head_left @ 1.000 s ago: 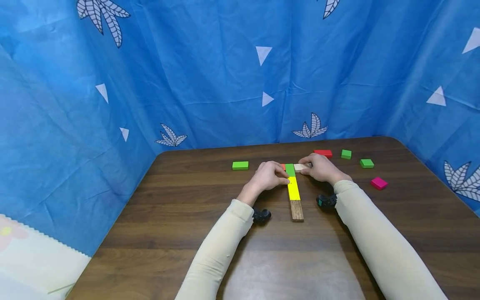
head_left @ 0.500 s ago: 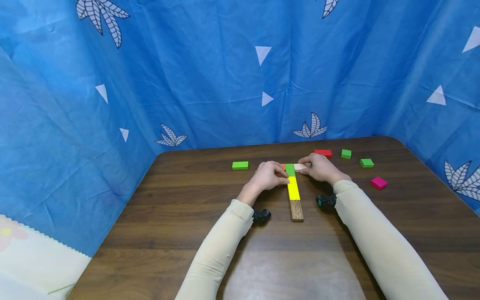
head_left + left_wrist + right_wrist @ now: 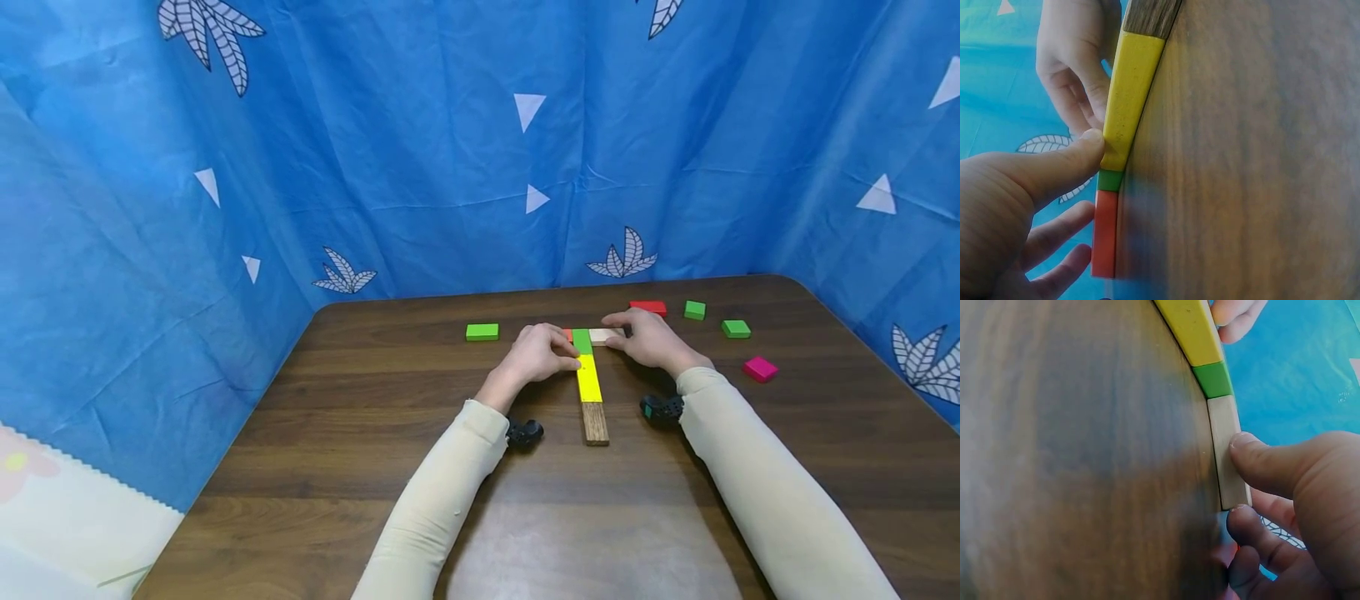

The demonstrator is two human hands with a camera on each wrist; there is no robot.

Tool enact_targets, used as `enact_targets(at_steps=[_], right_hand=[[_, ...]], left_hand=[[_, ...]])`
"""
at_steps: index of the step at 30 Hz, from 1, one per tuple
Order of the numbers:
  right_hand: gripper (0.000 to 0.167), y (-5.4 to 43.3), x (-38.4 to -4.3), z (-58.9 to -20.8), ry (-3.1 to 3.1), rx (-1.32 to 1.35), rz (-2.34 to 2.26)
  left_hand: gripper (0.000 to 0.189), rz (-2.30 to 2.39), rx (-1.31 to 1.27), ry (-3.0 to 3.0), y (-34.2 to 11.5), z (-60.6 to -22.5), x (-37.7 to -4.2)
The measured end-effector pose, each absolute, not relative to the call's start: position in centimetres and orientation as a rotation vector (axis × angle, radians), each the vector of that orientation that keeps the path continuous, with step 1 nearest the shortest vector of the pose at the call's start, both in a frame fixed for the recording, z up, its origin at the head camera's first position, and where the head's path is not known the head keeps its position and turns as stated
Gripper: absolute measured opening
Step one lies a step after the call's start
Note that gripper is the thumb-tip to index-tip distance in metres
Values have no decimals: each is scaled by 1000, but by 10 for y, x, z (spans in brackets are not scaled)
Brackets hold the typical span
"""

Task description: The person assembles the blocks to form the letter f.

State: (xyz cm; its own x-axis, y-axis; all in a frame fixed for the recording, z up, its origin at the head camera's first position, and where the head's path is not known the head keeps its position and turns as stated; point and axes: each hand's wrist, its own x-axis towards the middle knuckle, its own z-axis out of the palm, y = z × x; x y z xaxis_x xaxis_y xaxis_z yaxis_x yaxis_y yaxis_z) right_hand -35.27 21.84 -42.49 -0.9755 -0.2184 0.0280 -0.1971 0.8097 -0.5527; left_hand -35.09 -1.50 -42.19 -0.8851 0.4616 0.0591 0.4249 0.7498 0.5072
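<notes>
In the head view, a T of flat blocks lies on the table. A brown wood block (image 3: 596,423) forms its foot, then a yellow block (image 3: 588,379) and a green block (image 3: 582,342). A red block (image 3: 1105,231) extends left from the green one, a pale wood block (image 3: 598,337) right. My left hand (image 3: 534,354) rests at the left side of the stem, thumb touching the yellow block, other fingers loosely bent near the red block. My right hand (image 3: 651,340) holds the pale block, its thumb on one side and fingers around the outer end.
A loose green block (image 3: 482,332) lies left of the T. Behind and right of my right hand are another red block (image 3: 648,307), two small green blocks (image 3: 695,310) and a magenta block (image 3: 761,369). A blue curtain (image 3: 450,167) hangs along the table's back.
My right hand and forearm have shifted slightly to the right, showing a little more of the pale block. My left hand and the T look unchanged.
</notes>
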Motion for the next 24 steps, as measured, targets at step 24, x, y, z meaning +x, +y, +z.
enact_targets(at_steps=[24], right_hand=[[45,203,-347,-429,2988,-362,-999]], left_hand=[[21,794,755,2882,-15,-422,-354]])
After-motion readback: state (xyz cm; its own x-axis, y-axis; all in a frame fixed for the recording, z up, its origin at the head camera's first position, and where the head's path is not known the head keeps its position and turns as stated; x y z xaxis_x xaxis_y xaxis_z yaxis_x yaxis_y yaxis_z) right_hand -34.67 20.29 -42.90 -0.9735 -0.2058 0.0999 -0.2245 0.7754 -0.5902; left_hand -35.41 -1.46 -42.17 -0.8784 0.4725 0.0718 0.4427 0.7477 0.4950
